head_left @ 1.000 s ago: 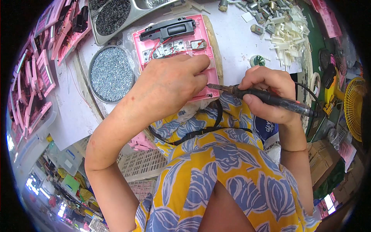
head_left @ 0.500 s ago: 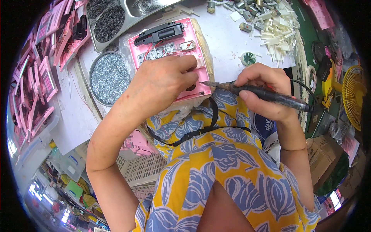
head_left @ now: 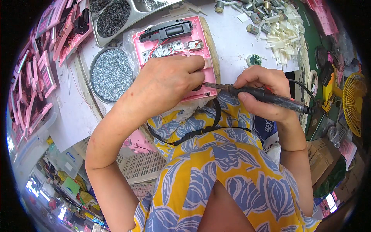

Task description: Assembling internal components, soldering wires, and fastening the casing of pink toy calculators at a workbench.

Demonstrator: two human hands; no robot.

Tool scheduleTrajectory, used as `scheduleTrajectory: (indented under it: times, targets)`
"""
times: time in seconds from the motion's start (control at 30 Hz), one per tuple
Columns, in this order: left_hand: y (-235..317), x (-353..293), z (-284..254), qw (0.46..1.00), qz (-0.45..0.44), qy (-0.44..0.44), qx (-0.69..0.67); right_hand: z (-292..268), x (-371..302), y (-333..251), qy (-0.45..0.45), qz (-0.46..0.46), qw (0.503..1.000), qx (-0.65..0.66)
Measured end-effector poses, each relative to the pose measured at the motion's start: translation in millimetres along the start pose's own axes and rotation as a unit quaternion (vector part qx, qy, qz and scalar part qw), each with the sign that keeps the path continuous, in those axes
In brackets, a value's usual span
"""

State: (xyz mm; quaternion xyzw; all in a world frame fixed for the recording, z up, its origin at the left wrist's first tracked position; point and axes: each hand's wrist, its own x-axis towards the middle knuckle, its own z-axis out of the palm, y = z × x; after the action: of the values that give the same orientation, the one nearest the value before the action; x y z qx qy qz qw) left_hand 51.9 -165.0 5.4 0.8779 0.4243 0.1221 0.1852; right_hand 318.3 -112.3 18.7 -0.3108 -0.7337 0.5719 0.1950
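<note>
A pink plastic housing [head_left: 210,72] rests at the near edge of the worktable, open side up. Inside it are a black plastic part [head_left: 167,31], a small motor [head_left: 196,45] and thin red wires. My left hand [head_left: 170,78] lies over the lower part of the housing, fingers curled and pinched together; what is between the fingertips is hidden. My right hand [head_left: 264,91] grips a soldering iron [head_left: 270,96] by its black handle. Its tip reaches into the housing, right by my left fingertips. A round dark piece [head_left: 198,88] shows partly under those fingers.
A round tin of small silver screws [head_left: 112,74] stands left of the housing. Behind it is a metal tray of dark springs [head_left: 113,21]. Solder wire [head_left: 254,60], white plastic parts [head_left: 284,38] and small motors lie right. Pink casings [head_left: 46,73] pile up left; a yellow fan [head_left: 352,102] stands right.
The whole view has shifted slightly, with the table things a little to the right. Both hands keep nearly the same pose, and the iron's tip stays close to the left fingertips.
</note>
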Motion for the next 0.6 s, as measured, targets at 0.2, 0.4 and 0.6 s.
scheduleTrajectory:
  times: [0.2, 0.4, 0.6]
  targets:
    - [1, 2, -1, 1.000, 0.002, 0.001, 0.000, 3, -5, -6, 0.048, 0.055, 0.996, 0.060]
    - [0, 1, 1, 1.000, -0.001, 0.005, 0.000, -11, -21, -2, 0.066, 0.019, 0.996, 0.048]
    - [-1, 0, -2, 1.000, -0.003, -0.004, 0.003, -9, -27, -4, 0.075, 0.024, 0.993, 0.086]
